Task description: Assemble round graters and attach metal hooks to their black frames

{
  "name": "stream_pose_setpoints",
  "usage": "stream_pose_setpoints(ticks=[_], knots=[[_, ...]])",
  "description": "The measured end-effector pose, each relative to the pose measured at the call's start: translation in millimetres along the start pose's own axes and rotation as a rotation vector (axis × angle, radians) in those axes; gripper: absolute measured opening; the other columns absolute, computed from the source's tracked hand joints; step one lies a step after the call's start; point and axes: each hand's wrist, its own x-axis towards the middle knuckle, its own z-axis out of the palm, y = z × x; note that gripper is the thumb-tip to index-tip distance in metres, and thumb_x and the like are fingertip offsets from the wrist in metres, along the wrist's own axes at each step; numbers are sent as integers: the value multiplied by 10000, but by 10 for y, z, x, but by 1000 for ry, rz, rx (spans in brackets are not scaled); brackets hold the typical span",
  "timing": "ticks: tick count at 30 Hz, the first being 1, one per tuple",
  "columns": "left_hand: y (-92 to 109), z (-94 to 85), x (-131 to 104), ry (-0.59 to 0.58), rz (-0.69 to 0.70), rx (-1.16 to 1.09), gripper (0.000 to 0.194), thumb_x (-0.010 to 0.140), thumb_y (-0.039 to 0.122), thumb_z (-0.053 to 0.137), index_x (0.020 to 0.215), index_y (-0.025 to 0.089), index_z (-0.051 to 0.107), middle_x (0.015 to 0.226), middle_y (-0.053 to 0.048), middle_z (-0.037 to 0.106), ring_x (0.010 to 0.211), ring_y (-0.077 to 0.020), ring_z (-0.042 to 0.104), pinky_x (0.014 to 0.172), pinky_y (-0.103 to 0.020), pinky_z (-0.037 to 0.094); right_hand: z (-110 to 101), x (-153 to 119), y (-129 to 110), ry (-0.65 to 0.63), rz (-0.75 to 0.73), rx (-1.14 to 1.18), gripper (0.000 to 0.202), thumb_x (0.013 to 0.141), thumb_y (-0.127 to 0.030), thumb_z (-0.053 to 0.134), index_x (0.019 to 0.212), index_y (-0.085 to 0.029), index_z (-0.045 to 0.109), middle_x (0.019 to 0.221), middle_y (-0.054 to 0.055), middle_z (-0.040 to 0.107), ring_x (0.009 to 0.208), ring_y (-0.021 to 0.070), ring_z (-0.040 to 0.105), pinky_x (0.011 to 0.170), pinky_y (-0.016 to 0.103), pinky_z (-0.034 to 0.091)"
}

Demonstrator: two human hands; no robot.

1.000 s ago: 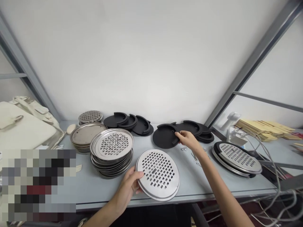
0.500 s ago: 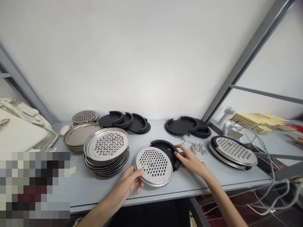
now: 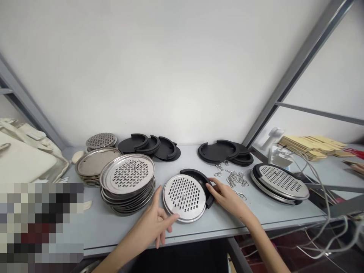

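A round silver grater plate (image 3: pixel 184 197) with rows of slots lies partly over a black round holder (image 3: pixel 199 176) near the table's front edge. My left hand (image 3: pixel 159 220) is at the plate's lower left, thumb and index finger spread apart, the thumb tip at the plate's rim. With fingers on the holder's right rim, my right hand (image 3: pixel 226 195) grips the black holder. Left of them stands a stack of metal plates, topped by a tilted grater disc (image 3: pixel 131 174). Small metal clips (image 3: pixel 236 179) lie to the right, behind my right hand.
Black holders lie at the back, left (image 3: pixel 133 143) and right (image 3: pixel 218 151). Assembled graters (image 3: pixel 281 182) are stacked at the right. Metal discs (image 3: pixel 96 161) stand at the left. Beyond the frame post are wooden pieces (image 3: pixel 313 146), white cables and another person's hand (image 3: pixel 358 167).
My left hand has let go of the plate's left edge and spread its fingers. The plate lies flatter and slightly further over the holder. My right hand has shifted slightly left.
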Motion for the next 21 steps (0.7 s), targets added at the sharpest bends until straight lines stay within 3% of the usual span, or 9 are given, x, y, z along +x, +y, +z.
stream_pose_setpoints(ticks=[5,8,14,21], knots=[[-41,-75,-4,110,217,247,998,724,394,742,1496,198,139,635,63,552,553,-117,520,557,-205,420,9,0,-23,34,-12,-32,462,944,-473,317,1205,-168,545,631,13,621,612,210,596,610,300,400],[-51,-84,64,151,260,260,948,703,400,754,1476,166,256,616,60,552,574,-128,496,627,-227,407,29,-1,-40,58,-29,-62,459,942,-448,318,1204,-156,557,642,22,629,608,208,596,605,299,394],[5,-71,161,147,260,240,946,680,364,769,1465,142,290,610,65,545,527,-122,471,608,-231,394,59,-20,-66,99,-27,-87,479,940,-424,321,1215,-130,581,610,19,627,589,205,608,598,291,412],[10,29,214,155,200,132,993,665,382,780,1477,152,257,611,82,524,453,-93,430,517,-219,370,121,-34,-115,99,-16,-140,464,957,-395,295,1244,-148,565,872,105,724,827,252,679,710,306,452]])
